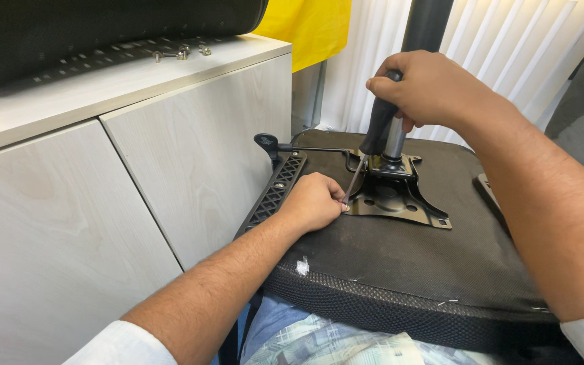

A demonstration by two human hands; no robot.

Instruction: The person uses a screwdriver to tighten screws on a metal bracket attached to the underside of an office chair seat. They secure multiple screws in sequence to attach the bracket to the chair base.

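An upturned black chair seat lies across my lap, its underside up. A black metal mounting plate is on its middle, with a chrome and black column rising from it. My right hand is closed around the black handle of a screwdriver, whose shaft slants down to the plate's near-left corner. My left hand rests on the seat there, fingertips pinched at a screw under the screwdriver tip.
A pale wooden cabinet stands close on the left, with a black chair part and loose bolts on its top. A black slotted armrest bracket and a lever lie at the seat's left edge. White blinds and yellow fabric hang behind.
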